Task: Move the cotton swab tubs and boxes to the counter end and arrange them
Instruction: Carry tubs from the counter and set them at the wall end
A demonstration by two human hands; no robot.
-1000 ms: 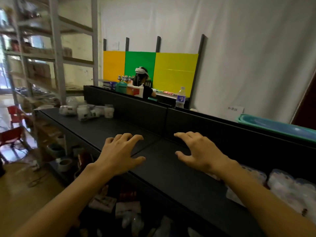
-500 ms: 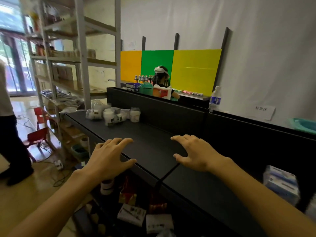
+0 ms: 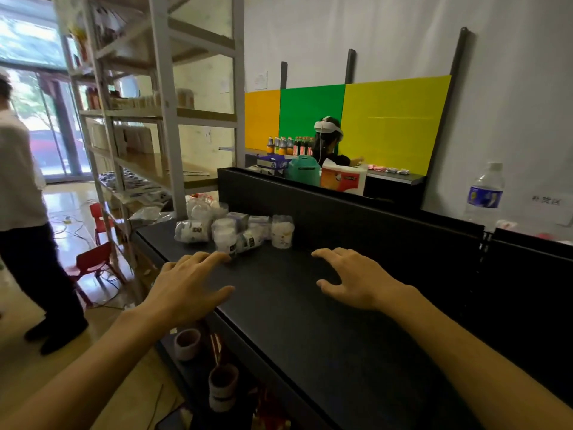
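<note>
- Judging by looks, the cotton swab tubs [image 3: 224,235] were light clear-plastic cylinders: stiff walls, smooth and probably a bit slippery, easy to knock over; a few already lay on their sides.
- Small boxes [image 3: 245,219] mixed into the pile looked like thin card, light, crushable if squeezed hard. Blur made the exact count unclear.
- Best hold, in my view: fingers and thumb round a tub's side wall at mid height, or two tubs pressed between both palms; boxes by their flat faces.
- The pile sat centre-left of the frame, at the far end of the black counter [image 3: 310,321], against its raised back panel [image 3: 356,218].
- Left hand [image 3: 189,287] hovered over the counter's front edge, fingers spread and loosely bent, holding nothing; fingertips just short of the nearest tub.
- Right hand [image 3: 350,280] was likewise spread and empty, near the back panel, well apart from the left.
- Versus a second earlier: the pile had grown much larger and nearer in frame, the view had swung left, and the packs at lower right had dropped out of view. Hand pose unchanged.
</note>
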